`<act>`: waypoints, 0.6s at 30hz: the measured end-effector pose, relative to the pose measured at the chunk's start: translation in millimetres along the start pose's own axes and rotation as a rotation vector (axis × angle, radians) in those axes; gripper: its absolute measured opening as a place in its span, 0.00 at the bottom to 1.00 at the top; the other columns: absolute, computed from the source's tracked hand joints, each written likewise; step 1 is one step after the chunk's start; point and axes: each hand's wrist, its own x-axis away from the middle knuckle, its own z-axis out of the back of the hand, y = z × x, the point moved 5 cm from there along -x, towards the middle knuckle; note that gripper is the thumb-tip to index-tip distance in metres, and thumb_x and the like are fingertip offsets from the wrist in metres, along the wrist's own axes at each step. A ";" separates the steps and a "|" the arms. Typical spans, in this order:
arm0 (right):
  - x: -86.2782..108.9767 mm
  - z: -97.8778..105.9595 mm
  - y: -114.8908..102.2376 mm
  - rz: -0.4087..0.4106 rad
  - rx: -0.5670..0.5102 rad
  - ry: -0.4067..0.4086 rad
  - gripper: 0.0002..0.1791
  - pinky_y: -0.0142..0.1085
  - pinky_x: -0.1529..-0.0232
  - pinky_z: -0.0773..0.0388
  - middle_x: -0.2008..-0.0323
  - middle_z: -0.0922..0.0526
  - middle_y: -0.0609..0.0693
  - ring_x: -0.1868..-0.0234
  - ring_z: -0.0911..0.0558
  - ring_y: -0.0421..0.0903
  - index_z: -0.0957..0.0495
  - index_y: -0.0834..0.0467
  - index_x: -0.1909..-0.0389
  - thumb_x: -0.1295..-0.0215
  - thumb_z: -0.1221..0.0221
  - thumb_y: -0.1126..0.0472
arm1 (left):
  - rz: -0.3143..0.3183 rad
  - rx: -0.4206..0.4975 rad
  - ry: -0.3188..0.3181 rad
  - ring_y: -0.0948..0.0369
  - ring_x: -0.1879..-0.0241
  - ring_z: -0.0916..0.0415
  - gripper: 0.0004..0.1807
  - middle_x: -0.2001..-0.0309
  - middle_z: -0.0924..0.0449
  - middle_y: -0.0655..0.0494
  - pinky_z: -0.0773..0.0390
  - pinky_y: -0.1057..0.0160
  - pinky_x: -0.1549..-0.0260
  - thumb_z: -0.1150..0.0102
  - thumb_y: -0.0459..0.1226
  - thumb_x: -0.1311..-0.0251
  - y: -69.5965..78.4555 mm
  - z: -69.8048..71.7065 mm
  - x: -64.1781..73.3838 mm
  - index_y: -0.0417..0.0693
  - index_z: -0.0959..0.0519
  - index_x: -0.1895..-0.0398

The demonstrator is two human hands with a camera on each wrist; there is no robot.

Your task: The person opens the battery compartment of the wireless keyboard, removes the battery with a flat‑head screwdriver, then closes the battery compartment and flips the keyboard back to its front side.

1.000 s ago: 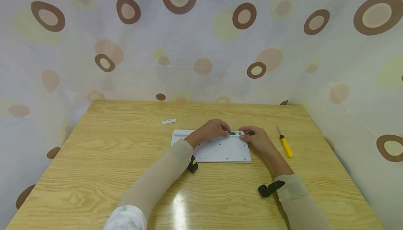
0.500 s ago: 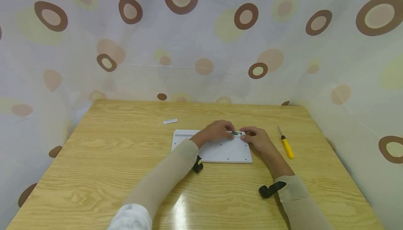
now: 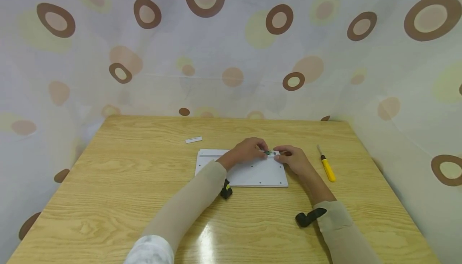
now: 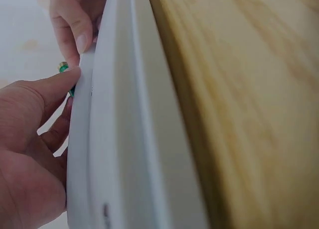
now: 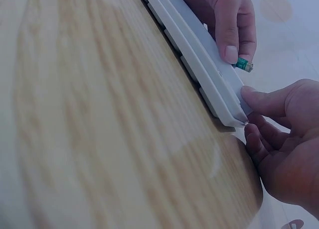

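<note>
brace, then ease

left hand point(image 3: 247, 151) pinches the green battery point(image 5: 242, 64) at the far edge of the face-down keyboard point(image 3: 258, 175) on the worktop point(image 3: 144, 159); right hand point(image 3: 296, 160) grips the keyboard's corner point(image 5: 230, 115). best brace that corner and guide the battery straight.

The head camera looks forward and down from six o'clock, well back over the table point(image 3: 108, 191). Looking closely along the keyboard point(image 3: 252, 174), the left wrist camera point(image 3: 226, 191) has the left hand point(image 4: 22, 139) at nine o'clock, the right wrist camera point(image 3: 304, 220) the right hand point(image 5: 299, 139) towards four; both share the green cylinder point(image 5: 242, 64).
</note>
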 end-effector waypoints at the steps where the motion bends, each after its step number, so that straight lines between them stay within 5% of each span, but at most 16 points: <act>1: 0.1 -0.1 0.1 -0.002 0.001 0.001 0.22 0.42 0.43 0.30 0.43 0.22 0.60 0.48 0.25 0.53 0.23 0.58 0.37 0.29 0.38 0.56 | -0.004 0.022 0.004 0.64 0.55 0.24 0.07 0.53 0.19 0.61 0.26 0.62 0.53 0.37 0.43 0.32 -0.5 0.0 -0.3 0.56 0.18 0.54; 6: 1.2 0.7 -2.2 0.006 0.006 0.006 0.22 0.40 0.45 0.29 0.43 0.22 0.61 0.49 0.25 0.52 0.23 0.59 0.37 0.29 0.38 0.56 | -0.050 0.113 0.027 0.64 0.59 0.24 0.08 0.55 0.19 0.61 0.25 0.65 0.59 0.37 0.43 0.32 0.6 1.9 -0.1 0.55 0.17 0.53; 18: 1.6 -0.4 -3.1 -0.009 -0.009 0.002 0.22 0.39 0.47 0.29 0.44 0.22 0.60 0.49 0.25 0.52 0.23 0.58 0.37 0.28 0.39 0.56 | -0.093 0.073 0.027 0.64 0.51 0.21 0.11 0.52 0.17 0.60 0.23 0.63 0.49 0.38 0.37 0.32 6.0 13.1 6.6 0.53 0.17 0.48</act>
